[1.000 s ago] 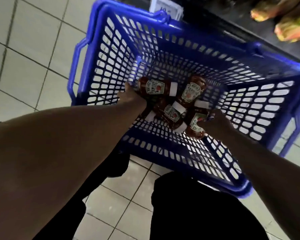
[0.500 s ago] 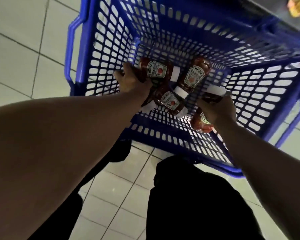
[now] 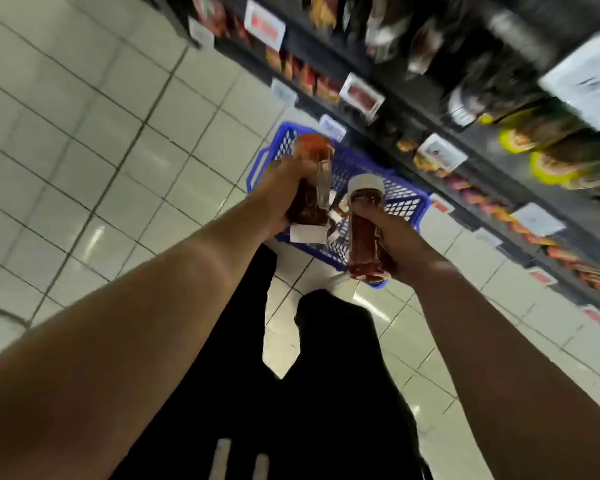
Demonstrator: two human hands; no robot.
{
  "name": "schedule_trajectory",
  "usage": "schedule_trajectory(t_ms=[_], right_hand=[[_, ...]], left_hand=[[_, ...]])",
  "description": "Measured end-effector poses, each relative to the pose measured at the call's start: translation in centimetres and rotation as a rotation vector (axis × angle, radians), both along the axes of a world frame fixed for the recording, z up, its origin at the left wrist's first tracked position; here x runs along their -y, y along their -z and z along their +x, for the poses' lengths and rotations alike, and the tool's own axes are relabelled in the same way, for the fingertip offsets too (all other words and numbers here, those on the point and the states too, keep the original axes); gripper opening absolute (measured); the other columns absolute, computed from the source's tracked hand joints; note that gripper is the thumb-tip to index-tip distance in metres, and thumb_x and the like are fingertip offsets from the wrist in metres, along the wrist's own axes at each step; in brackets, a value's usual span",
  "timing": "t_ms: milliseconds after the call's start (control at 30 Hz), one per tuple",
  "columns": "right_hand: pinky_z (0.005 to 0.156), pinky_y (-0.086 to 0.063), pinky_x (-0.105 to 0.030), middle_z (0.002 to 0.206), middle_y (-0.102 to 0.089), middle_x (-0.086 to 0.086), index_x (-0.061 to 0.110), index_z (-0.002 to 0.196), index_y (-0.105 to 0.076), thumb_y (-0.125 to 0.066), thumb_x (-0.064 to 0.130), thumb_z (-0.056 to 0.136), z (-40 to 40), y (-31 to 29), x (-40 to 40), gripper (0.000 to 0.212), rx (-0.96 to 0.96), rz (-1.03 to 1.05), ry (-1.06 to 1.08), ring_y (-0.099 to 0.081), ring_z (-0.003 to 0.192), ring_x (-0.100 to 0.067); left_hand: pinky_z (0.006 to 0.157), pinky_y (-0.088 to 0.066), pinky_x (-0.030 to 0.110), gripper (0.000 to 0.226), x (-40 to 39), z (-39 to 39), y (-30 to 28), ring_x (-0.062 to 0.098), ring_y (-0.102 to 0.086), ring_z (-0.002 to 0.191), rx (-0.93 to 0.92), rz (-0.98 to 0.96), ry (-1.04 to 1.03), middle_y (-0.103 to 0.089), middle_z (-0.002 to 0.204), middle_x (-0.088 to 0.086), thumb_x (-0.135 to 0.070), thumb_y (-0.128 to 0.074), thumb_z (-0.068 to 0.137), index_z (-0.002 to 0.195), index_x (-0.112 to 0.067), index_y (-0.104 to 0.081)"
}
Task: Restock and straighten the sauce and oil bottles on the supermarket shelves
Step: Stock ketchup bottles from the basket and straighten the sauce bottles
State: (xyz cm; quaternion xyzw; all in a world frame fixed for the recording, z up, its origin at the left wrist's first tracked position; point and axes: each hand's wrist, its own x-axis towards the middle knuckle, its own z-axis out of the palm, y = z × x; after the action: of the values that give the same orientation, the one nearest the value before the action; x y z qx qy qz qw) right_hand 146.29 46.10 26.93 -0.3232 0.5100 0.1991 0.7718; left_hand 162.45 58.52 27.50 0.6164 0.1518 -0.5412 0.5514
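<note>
Two red sauce bottles up in air, above blue basket [image 3: 400,199] on tiled floor [image 3: 84,133]. Left hand [image 3: 278,195] wraps around one bottle [image 3: 309,185], white cap pointing down. Right hand [image 3: 392,240] wraps around other bottle [image 3: 364,237], white cap pointing up. More bottles lie in basket. Blurry shelves [image 3: 465,109] just beside basket.

Left of the blue basket [image 3: 404,202] the tiled floor [image 3: 94,140] lies open; right of the basket the shelves [image 3: 499,109], blurred, stand packed with goods and price tags; over the basket both hands [image 3: 281,199] hold ketchup bottles [image 3: 364,237], filling that space.
</note>
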Motion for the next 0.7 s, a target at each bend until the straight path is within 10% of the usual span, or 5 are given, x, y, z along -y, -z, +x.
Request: schedule_trajectory(t_ms=[167, 700], right_hand=[[0.080, -0.060, -0.050, 0.105, -0.076, -0.013, 0.016, 0.100, -0.082, -0.089, 0.046, 0.064, -2.2, -16.2, 1.8, 0.048, 0.274, 0.124, 0.094, -0.075, 0.092, -0.030], [0.059, -0.057, -0.039, 0.086, -0.065, -0.020, -0.002, 0.116, -0.056, -0.085, 0.016, 0.062, -6.9, -43.0, 6.4, 0.064, 0.781, -0.593, 0.243, -0.067, 0.064, -0.031]], left_hand=[[0.087, -0.054, 0.047, 0.053, 1.5, 0.0, -17.6, 0.037, -0.066, 0.093, -0.065, -0.342, 0.044, -0.064, 0.103, 0.025, -0.009, -0.049, 0.067, 0.116, 0.006, -0.061], [0.068, -0.058, 0.036, 0.065, 11.6, -4.5, -46.4, 0.033, -0.068, 0.077, 0.346, -0.949, 0.022, -0.069, 0.096, 0.022, -0.008, -0.058, 0.060, 0.123, 0.007, -0.059]])
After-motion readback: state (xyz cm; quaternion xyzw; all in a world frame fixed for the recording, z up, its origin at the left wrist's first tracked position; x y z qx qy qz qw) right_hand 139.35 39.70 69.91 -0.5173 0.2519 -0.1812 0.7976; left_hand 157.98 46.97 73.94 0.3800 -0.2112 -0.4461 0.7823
